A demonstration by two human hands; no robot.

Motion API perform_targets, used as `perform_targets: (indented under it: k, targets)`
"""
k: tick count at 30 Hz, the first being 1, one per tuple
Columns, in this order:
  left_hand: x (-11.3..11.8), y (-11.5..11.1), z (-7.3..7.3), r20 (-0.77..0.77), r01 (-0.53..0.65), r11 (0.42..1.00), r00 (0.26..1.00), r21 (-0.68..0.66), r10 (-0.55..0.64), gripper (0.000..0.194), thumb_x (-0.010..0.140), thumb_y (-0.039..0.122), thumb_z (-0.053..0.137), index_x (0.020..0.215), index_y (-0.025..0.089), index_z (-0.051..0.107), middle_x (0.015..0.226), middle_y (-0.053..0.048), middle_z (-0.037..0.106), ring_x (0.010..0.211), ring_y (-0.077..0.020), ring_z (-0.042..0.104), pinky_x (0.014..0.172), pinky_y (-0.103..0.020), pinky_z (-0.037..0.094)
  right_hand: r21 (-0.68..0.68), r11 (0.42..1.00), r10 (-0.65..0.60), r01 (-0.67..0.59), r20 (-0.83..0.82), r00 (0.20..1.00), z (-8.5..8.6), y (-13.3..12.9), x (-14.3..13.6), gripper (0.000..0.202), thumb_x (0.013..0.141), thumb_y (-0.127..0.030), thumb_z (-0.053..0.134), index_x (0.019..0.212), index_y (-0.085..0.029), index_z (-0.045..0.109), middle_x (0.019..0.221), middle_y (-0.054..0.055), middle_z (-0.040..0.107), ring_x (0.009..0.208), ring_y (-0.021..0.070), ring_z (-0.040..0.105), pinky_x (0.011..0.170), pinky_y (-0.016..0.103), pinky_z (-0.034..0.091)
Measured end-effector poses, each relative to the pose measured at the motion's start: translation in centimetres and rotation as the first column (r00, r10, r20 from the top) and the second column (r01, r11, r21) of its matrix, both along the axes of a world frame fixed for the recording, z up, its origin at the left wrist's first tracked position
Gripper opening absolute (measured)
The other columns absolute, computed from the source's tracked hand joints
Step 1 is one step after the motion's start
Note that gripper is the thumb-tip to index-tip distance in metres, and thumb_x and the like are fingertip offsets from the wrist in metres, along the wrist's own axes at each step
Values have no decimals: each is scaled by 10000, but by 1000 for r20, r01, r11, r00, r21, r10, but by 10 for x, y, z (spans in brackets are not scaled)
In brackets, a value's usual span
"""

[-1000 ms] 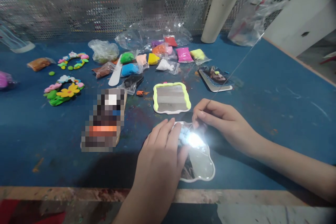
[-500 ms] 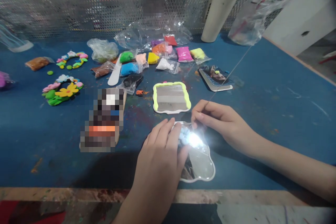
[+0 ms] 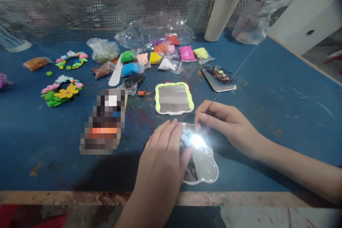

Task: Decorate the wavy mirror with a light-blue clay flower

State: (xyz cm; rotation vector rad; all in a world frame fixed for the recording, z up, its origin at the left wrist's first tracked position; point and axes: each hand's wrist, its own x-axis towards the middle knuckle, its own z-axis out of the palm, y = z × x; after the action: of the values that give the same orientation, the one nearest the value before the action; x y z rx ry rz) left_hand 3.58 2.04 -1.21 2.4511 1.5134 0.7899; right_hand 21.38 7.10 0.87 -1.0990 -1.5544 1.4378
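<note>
A white-rimmed mirror (image 3: 205,166) with a wavy edge lies flat on the blue table, a bright glare on its glass. Small light blue lumps, clay by their look, (image 3: 186,136) sit on its upper part. My left hand (image 3: 164,153) rests over the mirror's left side, fingers stretched out and thumb beside the blue lumps; it hides that edge. Between thumb and fingers my right hand (image 3: 220,119) pinches a long thin rod (image 3: 236,72). The rod slants up to the right, and its lower end is near the blue lumps, lost in the glare.
Beyond the hands lies a second mirror (image 3: 174,110) with a yellow-green border. Bagged coloured clay (image 3: 187,53), a white spatula (image 3: 115,74) and two decorated rings (image 3: 66,91) lie farther back. A booklet-like object (image 3: 220,80) lies right; a tall bottle (image 3: 224,10) stands behind.
The whole view has shifted very slightly. Both hands and the mirror keep nearly the same places, and the right hand still pinches the rod.
</note>
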Motion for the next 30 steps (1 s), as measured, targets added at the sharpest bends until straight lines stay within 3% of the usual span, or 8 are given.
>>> perform_targets:
  k: [5,14,21,24,26,30]
  targets:
    - [1,4,5,4,-15,1000,1000,-13,15,492,730,226,753,1153,70,556,1144,-175,666,1076,-316,608,878,-487,541,-16,990,-138,137,-155,978,-3,3,4,154,894,-230,542,748,-187,569,654,-23,581,554,85,460,557,230,382]
    - [8,3,11,-43,-77,997,996,-10,76,313,765,172,709,1061,122,621,1115,-131,682,1015,-304,630,816,-489,555,-18,991,-137,136,-159,978,2,1,10,165,892,-220,544,733,-191,575,646,-21,584,549,89,451,550,239,369]
    - [-11,11,19,-57,98,983,992,-157,-108,370,798,124,672,1157,162,594,1226,-96,624,1116,-256,575,921,-439,504,11,992,-123,127,-165,979,3,0,16,168,887,-223,547,725,-194,582,650,-19,578,556,93,455,550,247,365]
    - [-23,13,22,-42,159,972,985,-175,-169,502,784,141,698,1253,170,521,1283,-92,588,1180,-235,531,969,-411,473,0,994,-105,106,-159,982,2,0,17,165,889,-233,549,732,-192,579,655,-20,579,566,92,457,559,244,368]
    - [-25,11,23,-23,113,980,993,-164,-118,549,762,202,731,1261,163,504,1279,-100,589,1172,-241,536,964,-415,476,-10,996,-94,94,-154,984,2,0,17,162,892,-237,547,740,-192,575,661,-22,582,572,89,459,565,240,369]
    - [-15,3,21,-31,-24,995,999,-92,22,466,743,352,742,1126,142,581,1230,-129,611,1117,-292,565,903,-476,506,-26,997,-77,74,-138,987,1,0,15,173,897,-243,543,734,-190,562,658,-28,580,565,81,452,570,233,365]
